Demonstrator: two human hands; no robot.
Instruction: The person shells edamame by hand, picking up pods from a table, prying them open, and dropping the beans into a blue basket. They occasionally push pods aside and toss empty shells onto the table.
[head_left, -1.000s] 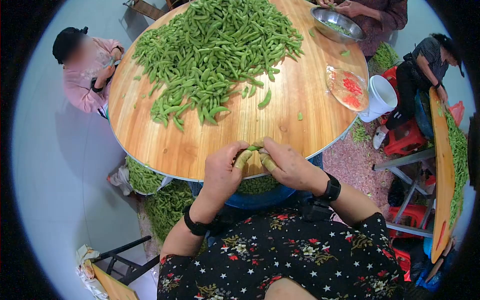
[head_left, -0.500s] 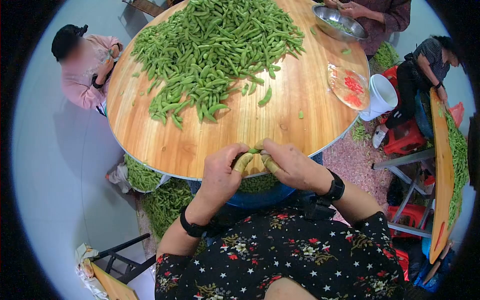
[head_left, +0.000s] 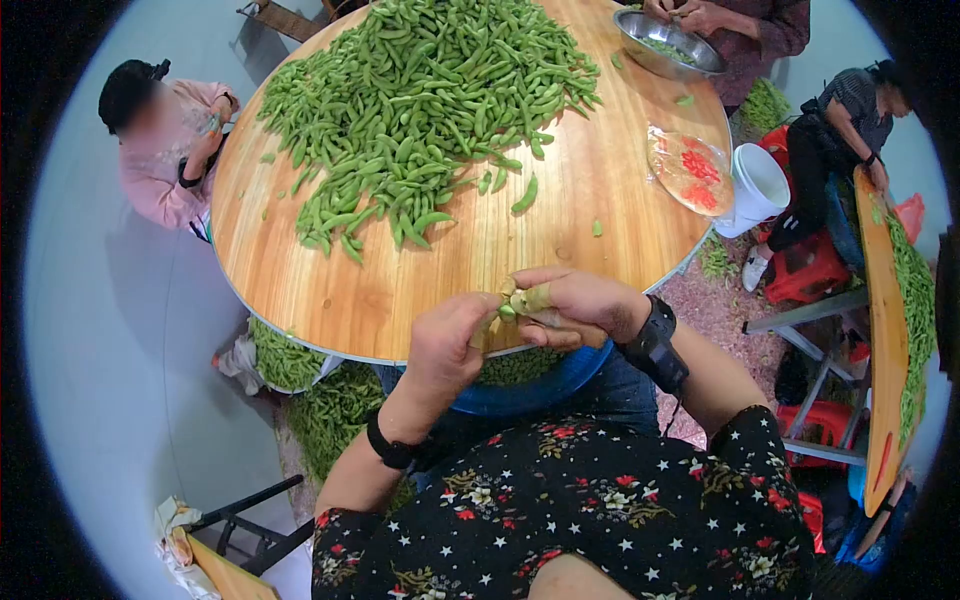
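Observation:
Both my hands meet over the near edge of the round wooden table (head_left: 380, 310). Between their fingertips is a green soybean pod (head_left: 508, 312), mostly covered by the fingers. My left hand (head_left: 445, 340) pinches its left side. My right hand (head_left: 578, 305) grips it from the right, palm turned partly upward. The fingertips look yellowish. Right below the hands, a blue basin (head_left: 580, 380) holds green beans (head_left: 520, 367). Ahead lies a large heap of soybean pods (head_left: 430, 110), with one loose pod (head_left: 525, 195) nearer to me.
A co-worker at top right holds their hands above a metal bowl (head_left: 650, 62). A plastic bag with red print (head_left: 690, 170) lies near a white bucket (head_left: 757, 185). Other people sit left and far right. More pods (head_left: 350, 415) fill the floor at lower left.
My right hand has rolled over, turning its palm more upward, and its wrist has swung. The pod is still between both hands and looks more bent or opened. The view shifted slightly.

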